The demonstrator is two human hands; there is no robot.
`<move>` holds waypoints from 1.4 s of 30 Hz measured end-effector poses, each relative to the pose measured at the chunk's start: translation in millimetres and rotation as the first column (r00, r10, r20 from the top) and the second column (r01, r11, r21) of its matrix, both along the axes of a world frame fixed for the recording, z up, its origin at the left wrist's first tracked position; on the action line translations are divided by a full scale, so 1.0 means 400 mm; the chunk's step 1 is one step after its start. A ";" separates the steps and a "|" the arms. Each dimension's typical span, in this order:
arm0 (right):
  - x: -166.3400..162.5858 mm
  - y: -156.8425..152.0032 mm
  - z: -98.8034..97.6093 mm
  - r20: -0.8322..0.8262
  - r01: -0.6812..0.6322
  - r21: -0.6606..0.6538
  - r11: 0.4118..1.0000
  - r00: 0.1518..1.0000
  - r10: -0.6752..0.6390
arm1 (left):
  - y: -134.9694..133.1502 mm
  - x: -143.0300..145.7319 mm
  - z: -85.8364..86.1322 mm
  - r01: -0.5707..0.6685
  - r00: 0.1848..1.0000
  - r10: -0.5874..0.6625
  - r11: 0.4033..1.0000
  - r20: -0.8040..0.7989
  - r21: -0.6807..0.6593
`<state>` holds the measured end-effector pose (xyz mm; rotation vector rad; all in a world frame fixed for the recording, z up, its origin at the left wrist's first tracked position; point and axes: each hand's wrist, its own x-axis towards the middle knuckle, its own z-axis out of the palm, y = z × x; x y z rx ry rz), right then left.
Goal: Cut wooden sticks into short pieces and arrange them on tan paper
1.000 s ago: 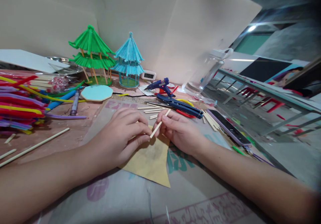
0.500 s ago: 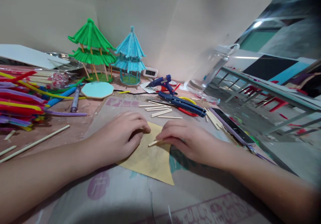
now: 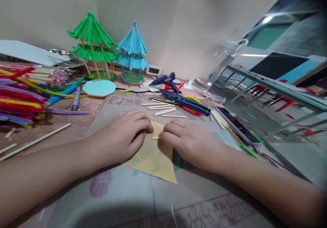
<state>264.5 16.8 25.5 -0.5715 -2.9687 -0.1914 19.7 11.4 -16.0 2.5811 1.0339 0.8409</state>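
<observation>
A yellow sheet of sandpaper [image 3: 150, 165] lies on the covered work surface between my hands. My left hand [image 3: 130, 132] presses on its left side with curled fingers, holding it down; a gap shows between thumb and forefinger, and the fingertips are partly hidden. My right hand [image 3: 184, 141] is closed in a pinch around a short wooden stick [image 3: 155, 138], low over the sheet's right half. Only the stick's left end sticks out, pointing toward my left hand. Several similar short sticks [image 3: 163, 111] lie just beyond the sheet.
Behind are a glue gun [image 3: 166, 80], blue-handled cutters [image 3: 189, 102], a clock [image 3: 153, 70], a light-blue octagonal board [image 3: 99, 87], and green [image 3: 92, 34] and blue [image 3: 133, 44] pavilion models. Coloured pipe cleaners [image 3: 20, 100] pile up left; a phone [image 3: 236, 124] lies right.
My right hand has turned slightly and shifted a little left, and the stick now lies more level with less of it showing. My left hand stays on the sandpaper.
</observation>
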 end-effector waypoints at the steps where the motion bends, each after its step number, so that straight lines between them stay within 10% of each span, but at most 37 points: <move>1: -0.001 -0.001 0.000 -0.007 0.003 0.013 1.000 1.000 -0.003 | 0.000 0.000 0.000 -0.003 1.000 0.003 1.000 -0.001 -0.001; 16: -0.009 0.007 -0.009 -0.082 0.099 0.104 0.990 0.993 -0.090 | -0.001 -0.001 -0.002 -0.002 1.000 0.002 1.000 -0.007 -0.001; 23: -0.008 0.004 -0.007 -0.278 0.065 -0.201 0.977 0.953 -0.120 | -0.001 -0.003 0.000 0.005 1.000 -0.006 0.999 -0.016 -0.036; 42: -0.010 0.011 -0.036 -0.363 -0.081 -0.277 0.958 0.931 -0.026 | -0.001 -0.001 0.000 -0.015 1.000 0.015 1.000 -0.015 -0.027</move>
